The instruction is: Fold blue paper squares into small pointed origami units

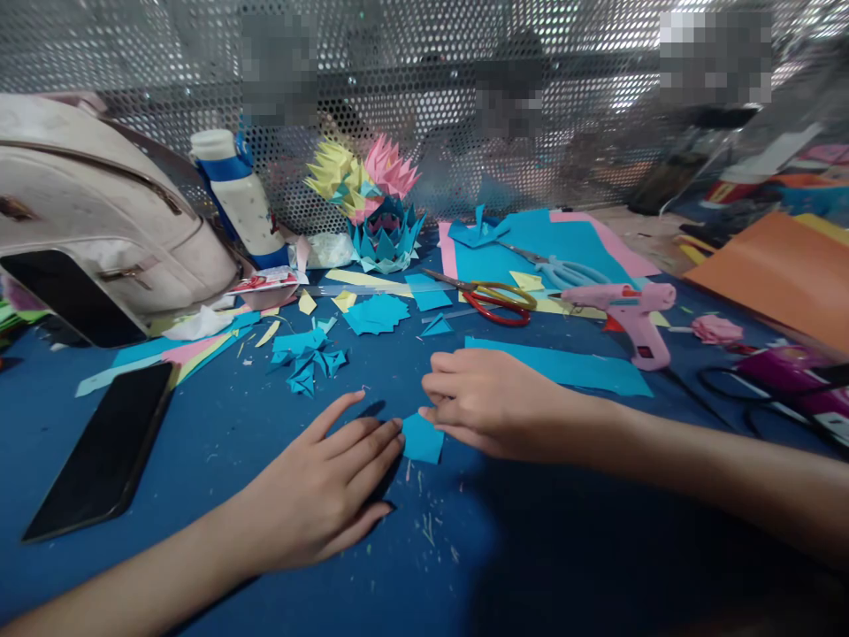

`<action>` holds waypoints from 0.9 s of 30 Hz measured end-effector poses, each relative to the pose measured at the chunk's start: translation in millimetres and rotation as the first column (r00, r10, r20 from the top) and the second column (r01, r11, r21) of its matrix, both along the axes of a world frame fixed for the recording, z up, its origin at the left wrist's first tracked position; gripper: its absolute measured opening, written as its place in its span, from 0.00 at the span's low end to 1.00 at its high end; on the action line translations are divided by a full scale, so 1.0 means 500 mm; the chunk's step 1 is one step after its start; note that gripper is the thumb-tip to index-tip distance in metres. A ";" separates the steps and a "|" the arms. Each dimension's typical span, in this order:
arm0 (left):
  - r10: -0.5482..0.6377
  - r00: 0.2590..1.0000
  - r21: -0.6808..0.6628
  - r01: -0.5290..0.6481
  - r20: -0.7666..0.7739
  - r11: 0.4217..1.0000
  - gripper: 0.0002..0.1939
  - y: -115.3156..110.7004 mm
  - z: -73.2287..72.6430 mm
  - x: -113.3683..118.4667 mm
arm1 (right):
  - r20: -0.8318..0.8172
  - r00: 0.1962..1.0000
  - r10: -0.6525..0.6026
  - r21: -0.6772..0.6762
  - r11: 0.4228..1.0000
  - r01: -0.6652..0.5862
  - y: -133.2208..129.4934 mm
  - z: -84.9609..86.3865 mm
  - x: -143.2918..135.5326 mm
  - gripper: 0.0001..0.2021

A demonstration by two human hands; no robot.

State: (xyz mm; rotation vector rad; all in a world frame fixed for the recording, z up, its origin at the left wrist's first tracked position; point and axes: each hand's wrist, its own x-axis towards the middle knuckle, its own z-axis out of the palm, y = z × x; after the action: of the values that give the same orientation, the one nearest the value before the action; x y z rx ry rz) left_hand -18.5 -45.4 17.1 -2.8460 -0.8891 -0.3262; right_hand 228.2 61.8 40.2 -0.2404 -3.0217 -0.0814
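A small blue square of paper [423, 439] lies on the dark blue table between my hands. My left hand [332, 478] rests with its fingers stretched out, the fingertips at the paper's left edge. At the paper's upper right corner, the fingers of my right hand [478, 402] are curled and pressed together; whatever they pinch there is hidden. Beyond my left hand sits a cluster of folded blue paper pieces [309, 354], beside a stack of cut blue paper [378, 313]. Behind my right hand runs a long blue paper strip [563, 364].
Red-and-yellow-handled scissors [500, 303], blue-handled pliers [563, 270] and a pink glue gun [627, 310] lie farther back. Folded paper flowers [385, 234] stand near the perforated metal panel [424, 71]. Two phones [106, 451], a bottle [242, 203] and a backpack [99, 186] occupy the left.
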 end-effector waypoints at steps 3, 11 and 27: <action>0.006 1.000 0.000 -0.006 0.002 1.000 0.24 -0.001 -0.002 0.000 | -0.030 0.999 -0.030 -0.125 0.992 0.026 0.011 -0.006 0.000 0.08; 0.043 0.999 -0.100 -0.044 -0.010 0.994 0.25 0.003 -0.006 0.001 | 0.054 0.911 -0.410 -0.399 0.827 0.396 0.025 -0.002 -0.007 0.21; 0.028 1.000 -0.124 -0.029 -0.009 0.992 0.26 0.004 -0.009 -0.004 | -0.037 0.920 -0.389 -0.536 0.785 0.311 0.012 -0.034 -0.021 0.03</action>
State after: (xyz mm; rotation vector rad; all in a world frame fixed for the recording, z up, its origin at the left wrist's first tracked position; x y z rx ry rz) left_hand -20.6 -43.5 12.4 -2.9420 -0.9809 -0.2651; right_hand 217.7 67.6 23.4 -0.8175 -2.7405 0.7077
